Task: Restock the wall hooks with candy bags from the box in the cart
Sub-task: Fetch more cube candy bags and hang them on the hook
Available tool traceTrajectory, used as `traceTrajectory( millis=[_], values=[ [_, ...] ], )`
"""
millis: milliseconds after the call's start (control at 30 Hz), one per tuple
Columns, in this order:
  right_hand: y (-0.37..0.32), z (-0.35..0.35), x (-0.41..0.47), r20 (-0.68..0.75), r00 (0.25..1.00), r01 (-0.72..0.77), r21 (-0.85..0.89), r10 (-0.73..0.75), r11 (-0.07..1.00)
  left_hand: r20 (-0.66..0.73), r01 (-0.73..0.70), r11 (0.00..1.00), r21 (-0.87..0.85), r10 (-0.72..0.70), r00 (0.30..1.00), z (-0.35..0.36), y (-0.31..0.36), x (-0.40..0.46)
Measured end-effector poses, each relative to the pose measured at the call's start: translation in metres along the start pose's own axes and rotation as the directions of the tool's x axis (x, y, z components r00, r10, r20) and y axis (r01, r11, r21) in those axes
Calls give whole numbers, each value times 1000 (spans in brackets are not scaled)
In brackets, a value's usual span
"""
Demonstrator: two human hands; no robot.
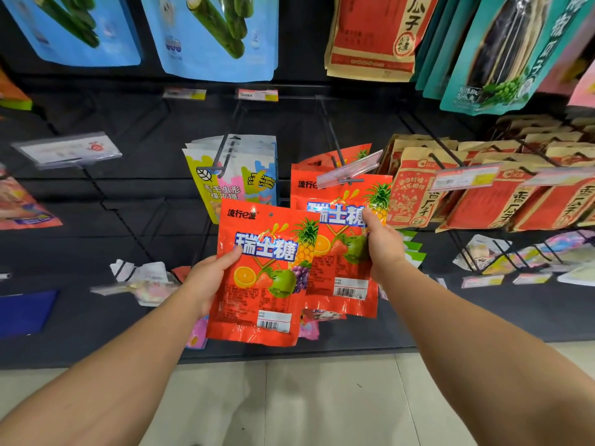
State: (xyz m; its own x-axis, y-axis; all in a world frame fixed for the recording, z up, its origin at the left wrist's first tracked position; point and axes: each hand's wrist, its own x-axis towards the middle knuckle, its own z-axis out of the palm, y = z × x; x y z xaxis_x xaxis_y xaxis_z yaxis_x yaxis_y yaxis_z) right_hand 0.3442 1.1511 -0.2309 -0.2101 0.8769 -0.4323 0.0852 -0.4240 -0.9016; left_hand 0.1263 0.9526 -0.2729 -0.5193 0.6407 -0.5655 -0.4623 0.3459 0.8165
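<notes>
A glossy red candy bag, flat and crinkled, printed with blue-edged white characters, an orange, grapes and a pineapple, is gripped at its left edge by the left hand, thumb laid over the front. A second, identical bag is pinched by the right hand at its right edge, just under a wire wall hook tipped with a clear plastic price tag. Matte paper seed packets are hung beside it on the dark panel.
</notes>
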Motion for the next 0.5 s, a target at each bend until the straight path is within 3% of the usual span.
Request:
traceTrajectory(
  millis=[267, 400, 433, 500],
  values=[
    [-13, 12, 3, -45, 998, -46, -49, 44, 998, 11, -9, 1000, -2, 10, 1000, 10, -2, 4],
    [-10, 6, 5, -206, 979, -15, -95, -5, 995, 24, -27, 1000, -8, 27, 999, 28, -1, 8],
    [-6, 5, 4, -164, 987, -8, -41, 1, 999, 28, -31, 999, -8, 32, 999, 34, -1, 8],
    [1, 5, -7, 107, 992, -72, 78, 64, 994, 38, -47, 999, -22, 47, 998, 48, -1, 9]
  ],
)
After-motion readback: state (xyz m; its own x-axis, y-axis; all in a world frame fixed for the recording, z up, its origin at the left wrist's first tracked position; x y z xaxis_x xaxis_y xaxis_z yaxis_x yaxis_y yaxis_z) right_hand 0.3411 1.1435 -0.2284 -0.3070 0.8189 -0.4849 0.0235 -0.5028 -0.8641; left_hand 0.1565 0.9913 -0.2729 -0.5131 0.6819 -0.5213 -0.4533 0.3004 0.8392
